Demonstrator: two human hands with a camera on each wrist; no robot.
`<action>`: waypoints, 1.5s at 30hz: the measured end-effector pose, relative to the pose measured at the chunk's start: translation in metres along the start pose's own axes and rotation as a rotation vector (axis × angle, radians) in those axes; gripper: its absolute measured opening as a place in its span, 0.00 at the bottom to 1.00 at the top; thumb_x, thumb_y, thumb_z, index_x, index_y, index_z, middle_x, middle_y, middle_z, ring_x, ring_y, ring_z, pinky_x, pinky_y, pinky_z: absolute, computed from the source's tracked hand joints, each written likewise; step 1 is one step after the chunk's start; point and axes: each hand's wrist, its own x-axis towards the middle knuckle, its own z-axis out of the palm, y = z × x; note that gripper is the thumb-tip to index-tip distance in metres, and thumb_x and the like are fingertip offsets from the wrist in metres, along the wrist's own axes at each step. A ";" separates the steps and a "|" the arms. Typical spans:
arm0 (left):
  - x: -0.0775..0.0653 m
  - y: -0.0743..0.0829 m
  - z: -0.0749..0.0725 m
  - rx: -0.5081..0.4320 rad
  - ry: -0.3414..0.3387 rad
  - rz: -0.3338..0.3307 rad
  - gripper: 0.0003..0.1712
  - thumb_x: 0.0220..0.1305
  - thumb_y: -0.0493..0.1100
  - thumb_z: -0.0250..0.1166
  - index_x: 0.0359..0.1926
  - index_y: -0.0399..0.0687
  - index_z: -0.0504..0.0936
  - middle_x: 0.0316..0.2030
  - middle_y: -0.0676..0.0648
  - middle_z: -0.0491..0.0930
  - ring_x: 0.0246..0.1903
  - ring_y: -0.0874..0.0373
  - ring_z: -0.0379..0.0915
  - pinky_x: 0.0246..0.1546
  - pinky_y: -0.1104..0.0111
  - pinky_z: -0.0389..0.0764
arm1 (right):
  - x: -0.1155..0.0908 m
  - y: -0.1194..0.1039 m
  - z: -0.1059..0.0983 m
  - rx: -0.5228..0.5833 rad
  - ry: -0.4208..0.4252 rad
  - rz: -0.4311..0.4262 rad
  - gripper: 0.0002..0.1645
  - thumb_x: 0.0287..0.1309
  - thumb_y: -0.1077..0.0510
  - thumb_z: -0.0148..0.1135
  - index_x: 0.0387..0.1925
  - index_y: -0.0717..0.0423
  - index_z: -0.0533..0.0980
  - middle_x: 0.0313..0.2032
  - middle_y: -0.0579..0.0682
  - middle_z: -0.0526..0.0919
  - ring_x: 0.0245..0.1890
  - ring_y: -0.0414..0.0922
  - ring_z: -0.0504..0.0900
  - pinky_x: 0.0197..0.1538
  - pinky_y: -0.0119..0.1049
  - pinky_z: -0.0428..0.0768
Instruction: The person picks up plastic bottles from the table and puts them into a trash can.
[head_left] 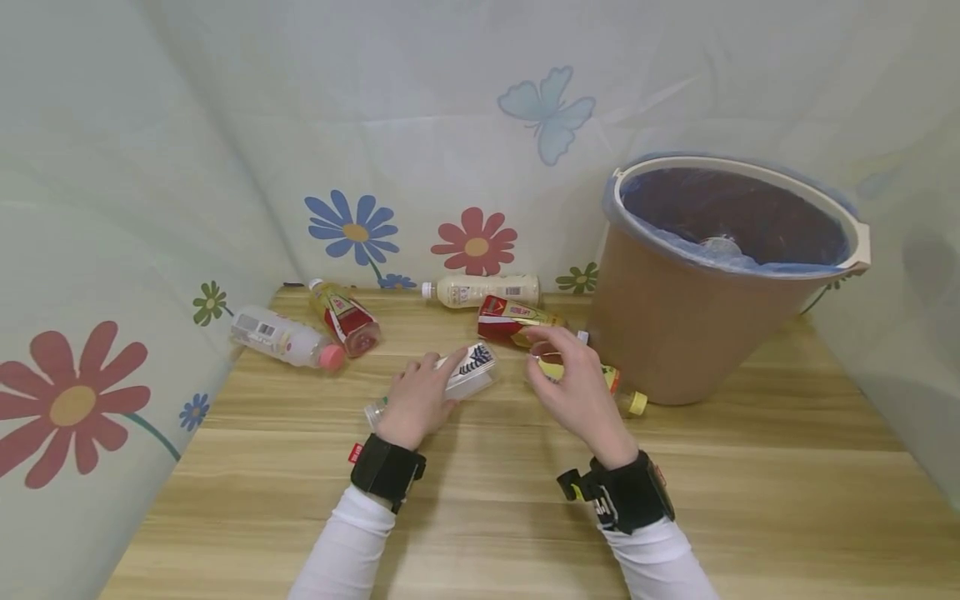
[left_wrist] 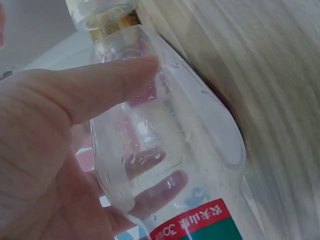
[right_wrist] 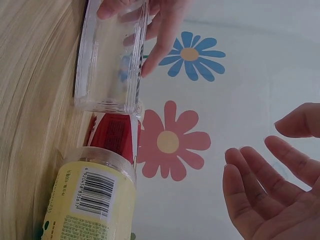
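My left hand [head_left: 418,398] grips a clear plastic bottle [head_left: 472,383] lying on the table; in the left wrist view its thumb crosses the bottle [left_wrist: 175,135] and the fingers show through from the far side. A red and green label is on it. My right hand [head_left: 577,387] holds nothing, its fingers loosely bent and apart, as the right wrist view also shows. Below it lies a bottle with a yellow label [right_wrist: 95,200] and a yellow cap [head_left: 637,404], partly hidden by the hand. Just behind is a red-labelled bottle [head_left: 506,321].
A tall brown bin [head_left: 675,333] lined with a blue bag stands at the right, something clear inside. Along the back lie a pale bottle [head_left: 487,291] and another red-labelled bottle [head_left: 347,321]. A whitish bottle [head_left: 279,335] with a pink cap lies left. Flowered sheeting surrounds the table.
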 end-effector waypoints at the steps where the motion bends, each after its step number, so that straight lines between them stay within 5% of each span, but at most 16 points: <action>1: 0.000 0.000 0.000 -0.003 -0.001 0.000 0.45 0.61 0.47 0.72 0.76 0.64 0.62 0.64 0.38 0.74 0.59 0.36 0.74 0.57 0.42 0.77 | 0.000 0.000 0.000 0.004 -0.002 0.004 0.21 0.63 0.65 0.62 0.57 0.59 0.78 0.52 0.55 0.84 0.46 0.49 0.84 0.53 0.49 0.85; 11: 0.001 0.001 -0.005 -0.032 -0.015 -0.002 0.45 0.63 0.47 0.71 0.77 0.64 0.60 0.64 0.37 0.73 0.58 0.35 0.74 0.56 0.43 0.78 | 0.000 0.002 0.001 0.063 0.018 0.019 0.19 0.64 0.63 0.60 0.57 0.58 0.78 0.52 0.54 0.83 0.49 0.53 0.83 0.54 0.50 0.86; 17: 0.002 0.000 -0.016 -0.113 0.068 0.042 0.44 0.65 0.49 0.69 0.78 0.62 0.59 0.67 0.38 0.71 0.60 0.37 0.73 0.58 0.45 0.79 | 0.001 0.004 0.003 0.138 0.062 0.041 0.21 0.63 0.67 0.59 0.58 0.59 0.77 0.53 0.57 0.82 0.51 0.55 0.83 0.55 0.52 0.85; 24: -0.001 0.005 -0.031 -0.355 0.207 0.121 0.45 0.68 0.52 0.67 0.79 0.56 0.55 0.65 0.37 0.72 0.59 0.43 0.74 0.57 0.48 0.80 | 0.001 0.003 0.007 0.310 0.083 0.147 0.26 0.65 0.68 0.57 0.64 0.59 0.72 0.58 0.59 0.80 0.57 0.54 0.81 0.59 0.44 0.83; 30: -0.002 0.019 -0.033 -0.679 0.250 0.101 0.46 0.68 0.53 0.66 0.79 0.63 0.51 0.73 0.41 0.65 0.65 0.43 0.72 0.60 0.45 0.79 | 0.002 0.000 0.010 0.346 0.030 0.188 0.28 0.70 0.65 0.54 0.70 0.59 0.67 0.62 0.63 0.76 0.61 0.58 0.80 0.62 0.55 0.80; 35: -0.002 0.030 -0.031 -0.914 0.283 0.075 0.42 0.71 0.55 0.63 0.79 0.62 0.52 0.70 0.41 0.68 0.64 0.42 0.74 0.57 0.45 0.81 | 0.001 -0.003 0.016 0.393 -0.059 0.149 0.31 0.74 0.63 0.49 0.75 0.56 0.60 0.65 0.65 0.72 0.62 0.62 0.78 0.63 0.56 0.80; 40: -0.002 0.038 -0.028 -1.009 0.284 0.096 0.43 0.72 0.56 0.60 0.80 0.61 0.49 0.67 0.39 0.69 0.62 0.41 0.74 0.56 0.47 0.82 | -0.001 -0.005 0.022 0.462 -0.140 0.103 0.34 0.77 0.61 0.45 0.79 0.56 0.52 0.69 0.68 0.68 0.63 0.65 0.76 0.63 0.61 0.78; 45: -0.004 0.044 -0.026 -1.063 0.274 0.102 0.44 0.74 0.55 0.57 0.80 0.58 0.43 0.73 0.39 0.63 0.69 0.40 0.67 0.65 0.43 0.74 | -0.002 -0.007 0.025 0.453 -0.171 0.114 0.35 0.77 0.59 0.44 0.80 0.52 0.49 0.70 0.67 0.67 0.64 0.64 0.75 0.63 0.59 0.79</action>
